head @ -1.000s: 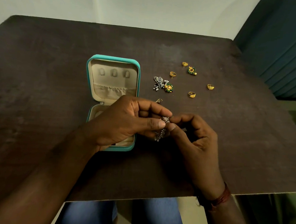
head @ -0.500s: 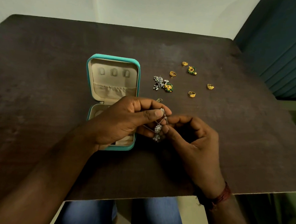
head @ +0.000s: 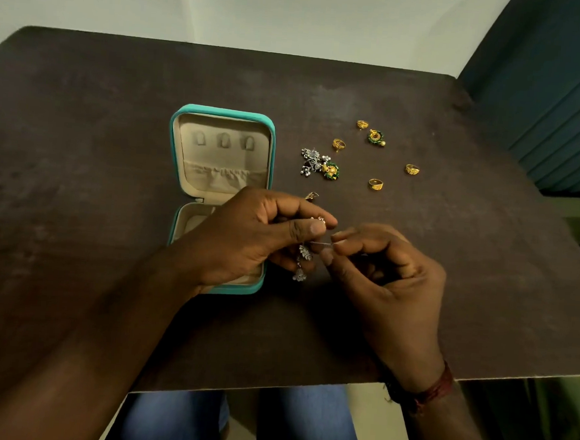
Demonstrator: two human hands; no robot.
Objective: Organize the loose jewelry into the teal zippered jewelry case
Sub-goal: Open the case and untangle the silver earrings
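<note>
Likely fragile, the silver earring [head: 303,253] dangles at the case's [head: 182,164] four o'clock. Its wire [head: 321,244], the safest hold, is pinched by left hand [head: 246,237] and right hand [head: 388,268].

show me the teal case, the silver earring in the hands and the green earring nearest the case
teal case [head: 223,113]: head view, top rim of the open lid
silver earring [head: 304,253]: head view, flower-shaped middle piece
green earring [head: 331,170]: head view, its gold centre
</note>
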